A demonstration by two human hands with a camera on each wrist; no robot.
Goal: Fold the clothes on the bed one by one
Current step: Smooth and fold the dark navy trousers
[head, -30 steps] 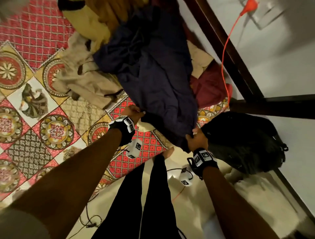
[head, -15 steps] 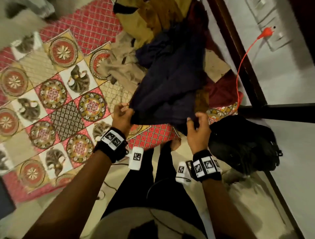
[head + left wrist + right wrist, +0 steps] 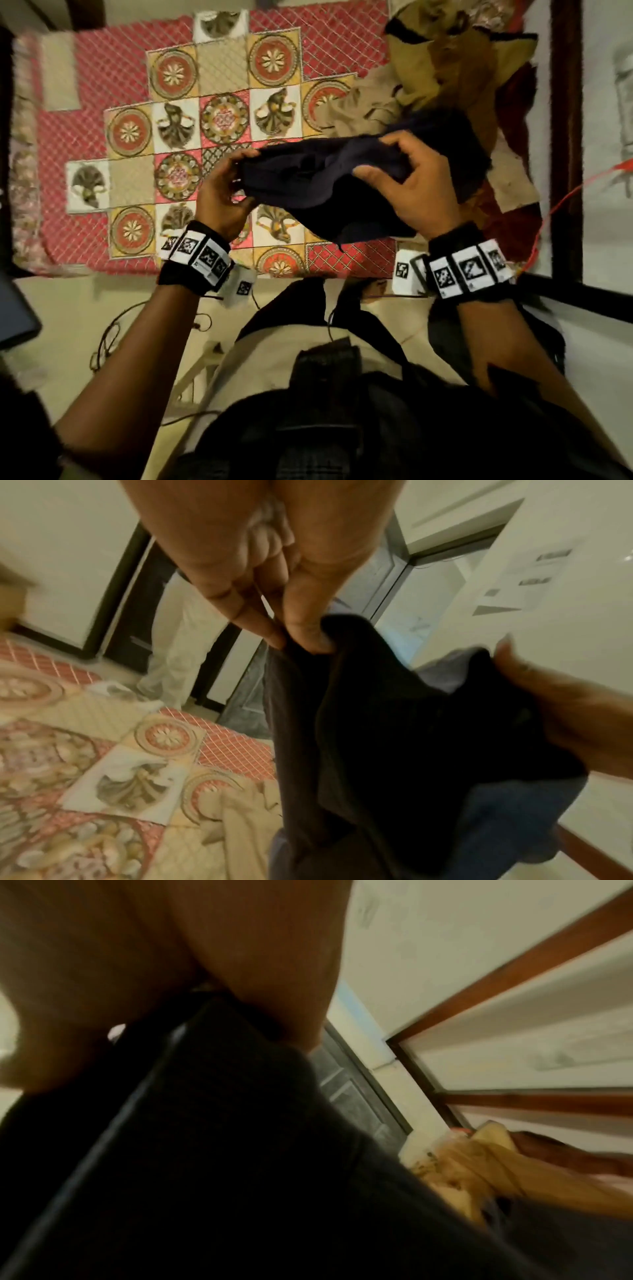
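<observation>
A dark navy garment (image 3: 329, 181) hangs lifted above the patterned bed cover (image 3: 130, 130), held between both hands. My left hand (image 3: 227, 192) pinches its left edge between thumb and fingers; the left wrist view shows that pinch on the navy garment (image 3: 394, 737) clearly. My right hand (image 3: 407, 185) grips the cloth's right side, thumb over the fabric and fingers curled behind. In the right wrist view the dark garment (image 3: 240, 1164) fills most of the picture under my palm. A heap of unfolded clothes (image 3: 442, 68), mustard, tan and maroon, lies at the bed's far right.
A dark wooden bed frame (image 3: 565, 137) runs along the right side, with an orange cable (image 3: 561, 202) beside it. Cables lie on the floor (image 3: 109, 335) near my legs. A dark bag (image 3: 445, 329) sits on the floor at right.
Both hands have raised the navy garment off the pile and drawn it toward me and leftward. The hands now sit closer together, bunching the cloth between them.
</observation>
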